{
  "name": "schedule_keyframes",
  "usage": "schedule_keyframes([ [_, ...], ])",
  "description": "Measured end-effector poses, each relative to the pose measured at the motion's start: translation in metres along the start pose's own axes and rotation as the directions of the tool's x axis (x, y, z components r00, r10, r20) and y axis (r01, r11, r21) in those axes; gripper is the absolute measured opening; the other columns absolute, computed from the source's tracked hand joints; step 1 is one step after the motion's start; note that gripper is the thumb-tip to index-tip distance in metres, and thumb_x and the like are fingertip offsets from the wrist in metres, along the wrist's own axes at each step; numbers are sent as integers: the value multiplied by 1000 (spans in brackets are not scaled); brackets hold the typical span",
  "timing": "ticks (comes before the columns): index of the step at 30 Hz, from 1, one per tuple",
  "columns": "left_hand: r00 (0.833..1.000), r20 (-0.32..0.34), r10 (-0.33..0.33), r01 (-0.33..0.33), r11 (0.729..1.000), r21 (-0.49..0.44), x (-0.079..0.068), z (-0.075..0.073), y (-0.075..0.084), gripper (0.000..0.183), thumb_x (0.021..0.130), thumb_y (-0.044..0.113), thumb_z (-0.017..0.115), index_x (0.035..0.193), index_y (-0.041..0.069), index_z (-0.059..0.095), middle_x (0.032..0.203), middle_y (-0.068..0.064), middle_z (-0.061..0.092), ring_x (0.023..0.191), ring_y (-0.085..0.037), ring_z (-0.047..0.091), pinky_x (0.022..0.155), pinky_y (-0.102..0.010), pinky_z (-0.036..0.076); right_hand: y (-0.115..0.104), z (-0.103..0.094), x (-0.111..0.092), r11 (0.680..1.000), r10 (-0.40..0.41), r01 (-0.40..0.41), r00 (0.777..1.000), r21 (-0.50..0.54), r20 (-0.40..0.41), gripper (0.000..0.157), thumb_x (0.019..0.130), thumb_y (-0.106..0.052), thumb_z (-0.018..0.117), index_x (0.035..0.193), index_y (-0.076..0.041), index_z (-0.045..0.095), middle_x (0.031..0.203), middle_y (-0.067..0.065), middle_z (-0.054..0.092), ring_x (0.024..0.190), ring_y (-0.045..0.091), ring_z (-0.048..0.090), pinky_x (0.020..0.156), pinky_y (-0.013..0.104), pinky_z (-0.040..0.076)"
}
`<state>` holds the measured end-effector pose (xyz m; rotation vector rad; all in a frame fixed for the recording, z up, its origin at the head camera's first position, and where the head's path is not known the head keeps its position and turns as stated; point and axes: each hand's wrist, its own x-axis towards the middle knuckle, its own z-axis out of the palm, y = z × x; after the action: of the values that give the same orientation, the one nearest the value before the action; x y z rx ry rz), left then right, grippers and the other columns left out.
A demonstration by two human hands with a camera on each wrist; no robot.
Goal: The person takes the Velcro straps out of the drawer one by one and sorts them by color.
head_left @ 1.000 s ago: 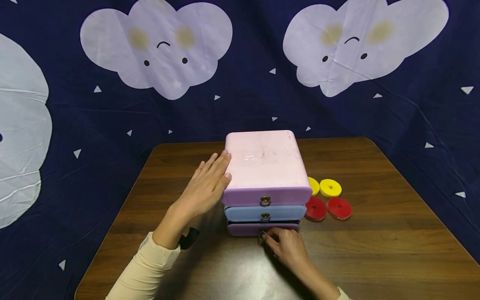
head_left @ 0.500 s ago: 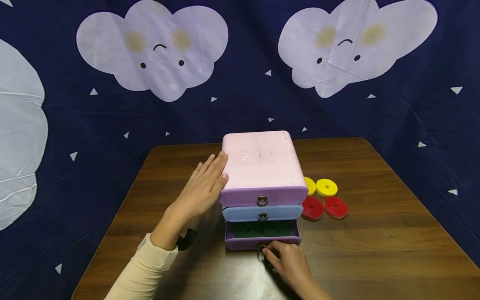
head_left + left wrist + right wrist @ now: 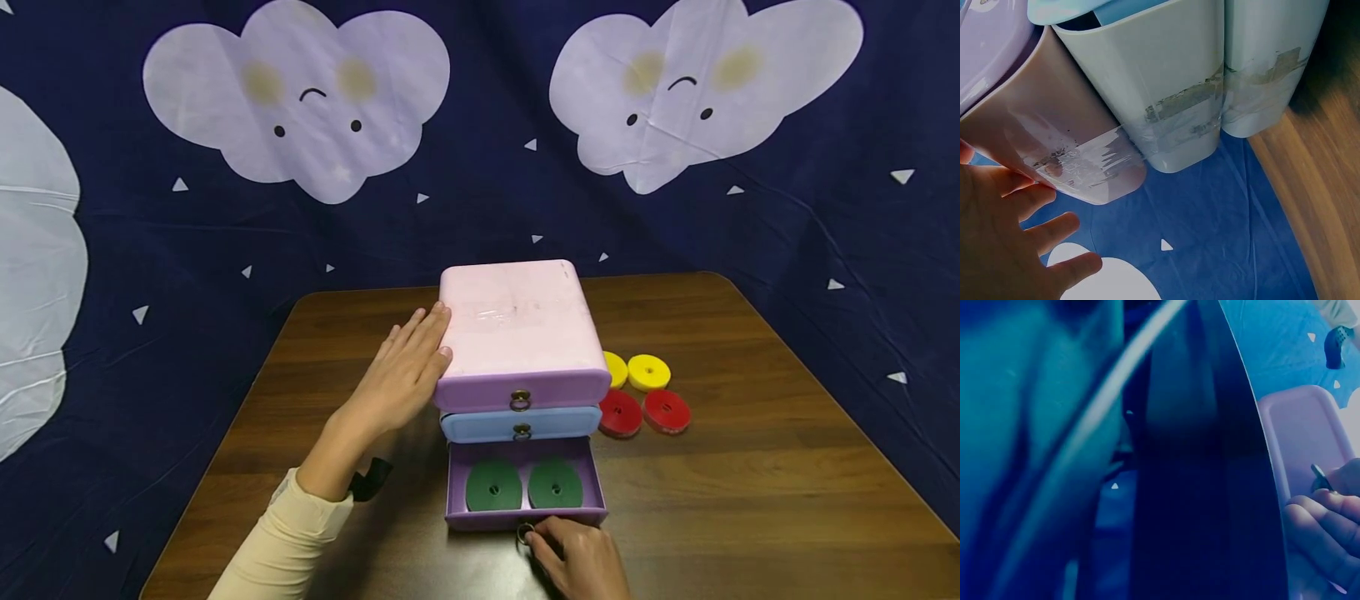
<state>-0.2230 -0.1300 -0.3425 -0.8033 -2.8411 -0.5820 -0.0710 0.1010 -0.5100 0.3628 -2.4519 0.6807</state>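
Observation:
A small three-tier drawer box (image 3: 517, 321) with a pink top stands on the table. My left hand (image 3: 401, 367) lies with straight fingers against its upper left side; the left wrist view shows those fingers spread beside the pink wall (image 3: 1085, 150). My right hand (image 3: 581, 558) pinches the ring pull (image 3: 524, 533) of the bottom purple drawer (image 3: 525, 521), which is pulled out. Two green rolls (image 3: 493, 486) lie side by side in that drawer. In the right wrist view my fingers (image 3: 1322, 531) hold the ring before the drawer front (image 3: 1304, 437).
Right of the box, two red rolls (image 3: 667, 412) and two yellow rolls (image 3: 648, 372) lie on the wooden table (image 3: 750, 500). The blue middle drawer (image 3: 521, 425) sticks out slightly. A dark blue cloth (image 3: 495, 167) with clouds hangs behind the table.
The bottom drawer has come out toward me with my right hand on its ring, and the green rolls inside are now exposed. My left hand has stayed against the box.

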Motion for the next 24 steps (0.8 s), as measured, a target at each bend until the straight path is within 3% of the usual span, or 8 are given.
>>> schedule_keyframes([
  [5, 1000, -6, 1, -1, 1000, -5, 0, 0, -1, 55, 102, 45, 18, 153, 24, 9, 160, 7, 7, 149, -17, 3, 120, -50, 7, 4, 2, -11, 995, -104, 104, 990, -5, -90, 22, 62, -19, 84, 66, -26, 62, 61, -22, 56, 54, -11, 46, 47, 9, 34],
  [14, 1000, -9, -1, 1, 1000, -5, -1, 1, -1, 55, 102, 45, 18, 153, 25, 9, 160, 8, 7, 149, -18, 4, 120, -50, 7, 8, 2, -20, 981, -188, 194, 966, 14, -177, 18, 84, -36, 69, 70, -27, 63, 64, -21, 60, 52, -8, 51, 49, 8, 37],
  [17, 1000, -9, 0, 0, 1000, -7, -1, 1, -1, 55, 102, 45, 18, 153, 25, 9, 160, 8, 7, 149, -18, 4, 120, -50, 7, 6, -6, -19, 980, -185, 194, 968, 38, -171, 15, 75, -30, 77, 70, -28, 64, 64, -22, 60, 53, -11, 49, 49, 6, 36],
  [22, 1000, -9, -1, 1, 1000, -6, -1, 0, -1, 55, 102, 45, 18, 153, 25, 9, 160, 8, 7, 149, -18, 4, 120, -50, 8, 1, -31, -11, 983, -114, 132, 984, 128, -135, 28, 60, -16, 85, 69, -30, 63, 59, -25, 56, 54, -20, 37, 46, 1, 31],
  [24, 1000, -8, 1, -1, 1000, -5, -1, 0, -1, 55, 102, 45, 18, 153, 25, 9, 160, 8, 7, 149, -18, 4, 120, -50, 8, 1, -44, -6, 978, -96, 117, 987, 170, -128, 26, 63, -16, 85, 70, -29, 64, 59, -23, 58, 55, -21, 38, 46, 2, 32],
])
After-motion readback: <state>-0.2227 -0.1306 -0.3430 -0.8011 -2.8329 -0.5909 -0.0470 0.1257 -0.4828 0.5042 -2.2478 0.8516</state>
